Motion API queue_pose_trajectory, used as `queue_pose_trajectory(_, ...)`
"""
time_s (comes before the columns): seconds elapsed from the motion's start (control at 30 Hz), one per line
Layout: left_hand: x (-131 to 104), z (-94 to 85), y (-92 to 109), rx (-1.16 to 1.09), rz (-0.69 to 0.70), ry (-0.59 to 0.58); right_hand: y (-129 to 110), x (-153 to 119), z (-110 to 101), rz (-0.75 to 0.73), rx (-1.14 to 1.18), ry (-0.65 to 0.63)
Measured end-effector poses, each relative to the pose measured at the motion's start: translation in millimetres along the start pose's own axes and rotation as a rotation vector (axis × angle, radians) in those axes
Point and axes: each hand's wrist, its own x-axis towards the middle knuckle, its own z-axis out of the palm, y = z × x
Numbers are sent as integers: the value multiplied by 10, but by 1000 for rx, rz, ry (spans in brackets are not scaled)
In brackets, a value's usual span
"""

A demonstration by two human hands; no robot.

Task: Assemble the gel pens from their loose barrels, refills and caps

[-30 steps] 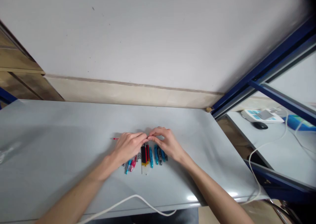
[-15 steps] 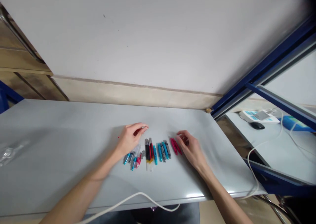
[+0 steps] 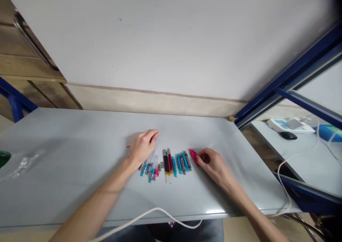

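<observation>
in the head view, the pen parts lie on the grey table [image 3: 80,188] in groups, probably kept apart by kind so that each can be found at a glance. clear tubes with coloured ends [image 3: 153,170] lie loosely at the left, partly beneath the left wrist. small grey pieces [image 3: 161,165] sit between these and the black and red refills [image 3: 167,160], which lie side by side, seemingly so that single ones lift easily. a blue barrel [image 3: 174,166] lies just beside the refills, with blue and grey barrels [image 3: 183,162] in a row to its right.

the left hand [image 3: 144,145] is above the tubes, its fingers curled together; i cannot tell whether anything is pinched in them. the right hand [image 3: 212,163] has thumb and forefinger at the pink barrels [image 3: 193,157], apparently touching the nearer one, though whether they grip it is unclear. a red tip [image 3: 128,146] shows beside the left hand, its remainder hidden.
</observation>
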Motion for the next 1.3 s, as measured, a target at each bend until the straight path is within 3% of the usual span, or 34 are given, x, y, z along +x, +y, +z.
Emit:
queue_pose_trajectory(0.1, 48, -90, -95, 59, 17, 7, 2, 159, -170, 82, 53, -66)
queue_pose_trajectory(0.27, 71, -128, -156, 104, 90, -107, -130, 495, -327, 36, 209, -127)
queue_pose_trajectory(0.43, 62, -115, -146, 66, 92, -156, -421, 749, -15, -65, 402, -156)
queue_pose_trajectory(0.53, 70, -137, -168, 46, 83, -175, -466, 823, 215, -108, 566, -1)
queue_pose_trajectory(0.63, 87, -147, -182, 42, 90, -203, -360, 834, 324, -130, 598, 106)
queue_pose_trajectory(0.73, 100, -135, -167, 33, 100, -212, -206, 826, 339, -133, 588, 174)
queue_pose_trajectory(0.83, 98, -116, -128, 60, 119, -211, -129, 821, 337, -108, 617, 159)
queue_pose_trajectory(1.07, 43, -116, -80, 256, 215, -157, -183, 785, 336, -152, 608, 97)
queue_pose_trajectory(1.3, 40, -130, -58, 281, 302, -120, -179, 797, 336, -128, 668, 78)
